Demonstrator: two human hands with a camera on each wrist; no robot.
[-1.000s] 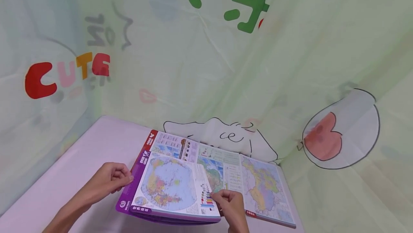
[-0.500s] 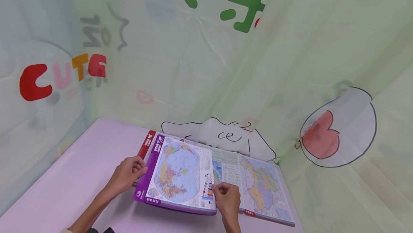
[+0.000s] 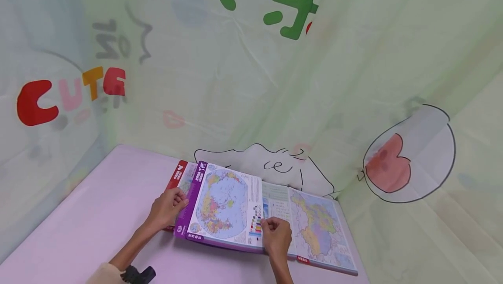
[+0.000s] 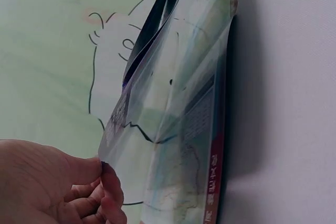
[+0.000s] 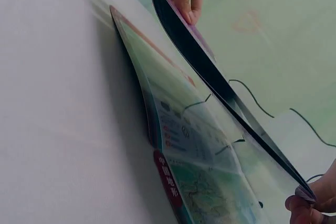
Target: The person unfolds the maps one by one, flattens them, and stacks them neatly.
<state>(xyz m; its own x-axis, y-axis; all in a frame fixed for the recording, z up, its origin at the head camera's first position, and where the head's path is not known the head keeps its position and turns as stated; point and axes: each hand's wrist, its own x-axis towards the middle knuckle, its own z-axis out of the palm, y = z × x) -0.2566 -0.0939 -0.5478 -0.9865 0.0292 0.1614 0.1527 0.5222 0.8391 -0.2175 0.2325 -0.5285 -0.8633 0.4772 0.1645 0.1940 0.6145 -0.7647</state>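
A folded world map sheet (image 3: 225, 203) with a purple left border is held up and tilted between the two hands. My left hand (image 3: 167, 209) pinches its purple edge between thumb and fingers. On the opposite side, my right hand (image 3: 277, 237) pinches the lower right edge. Beneath it lies an open red-bordered map (image 3: 320, 231), its middle hidden by the purple one. In the right wrist view the raised sheet (image 5: 210, 82) is seen nearly edge-on and bowed, apart from the glossy map (image 5: 194, 156) below.
The maps are over a pale pink table (image 3: 102, 201) that reaches a corner of fabric curtain (image 3: 243, 78). Printed letters, a balloon with a heart (image 3: 389, 161) and a cartoon outline decorate the cloth. A black device (image 3: 139, 274) sits on the left wrist, beside a light sleeve (image 3: 105, 274).
Both hands have carried the purple-bordered map back and to the right, the left hand moving most. More of the red-bordered map's left edge shows, while its middle is more covered.
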